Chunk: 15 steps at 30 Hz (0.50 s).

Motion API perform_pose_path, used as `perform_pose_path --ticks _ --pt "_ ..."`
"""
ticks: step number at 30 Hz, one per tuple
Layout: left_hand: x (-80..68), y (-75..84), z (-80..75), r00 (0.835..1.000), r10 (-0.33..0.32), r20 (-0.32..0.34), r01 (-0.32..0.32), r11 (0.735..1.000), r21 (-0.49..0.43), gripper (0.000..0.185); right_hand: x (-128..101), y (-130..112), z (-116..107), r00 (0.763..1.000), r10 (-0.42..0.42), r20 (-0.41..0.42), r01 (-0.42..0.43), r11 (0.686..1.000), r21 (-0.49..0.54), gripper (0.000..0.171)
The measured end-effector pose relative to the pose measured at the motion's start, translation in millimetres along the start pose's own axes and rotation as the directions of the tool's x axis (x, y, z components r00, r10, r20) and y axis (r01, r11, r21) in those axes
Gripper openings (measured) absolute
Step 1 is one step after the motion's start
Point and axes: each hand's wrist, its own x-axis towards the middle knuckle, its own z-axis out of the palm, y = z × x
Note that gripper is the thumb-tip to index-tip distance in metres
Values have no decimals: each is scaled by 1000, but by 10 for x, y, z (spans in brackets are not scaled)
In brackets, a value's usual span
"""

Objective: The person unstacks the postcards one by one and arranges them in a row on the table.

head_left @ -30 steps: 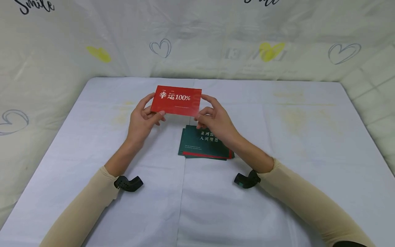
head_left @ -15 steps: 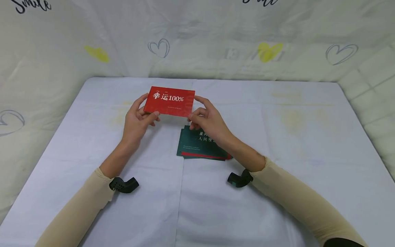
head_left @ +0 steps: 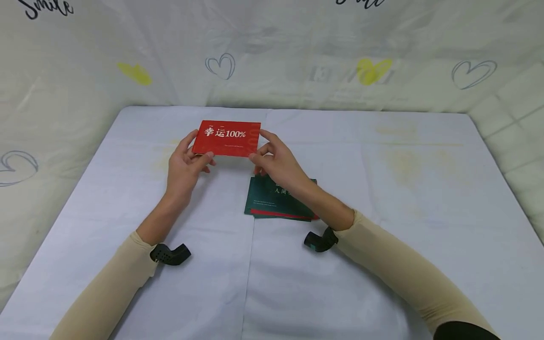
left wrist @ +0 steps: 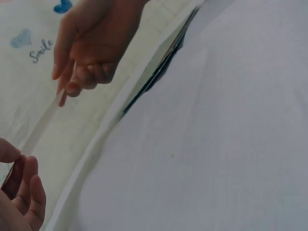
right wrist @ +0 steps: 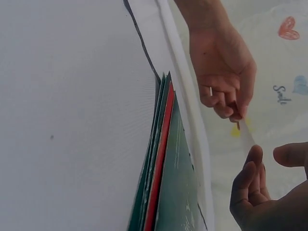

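Above the table [head_left: 374, 189], beyond the pile [head_left: 276, 198], the left hand [head_left: 183, 172] pinched one end of the red card [head_left: 227, 144] and the right hand [head_left: 278, 163] touched the other, pinching or not I couldn't tell, maybe to hold it flat and easy to read.

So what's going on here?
A person is holding a red card up off the table, left hand at one end and right hand at the other, white print facing the head camera. Nearer the person, a mostly green stack with some red showing lies on the table, partly hidden by the right hand and wrist.
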Motion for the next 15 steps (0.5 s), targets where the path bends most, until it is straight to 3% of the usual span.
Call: perform_pose_path --ticks 15 --pt "-38 1 -129 997 -32 -77 37 997 61 73 32 -66 174 999 26 30 -27 999 36 62"
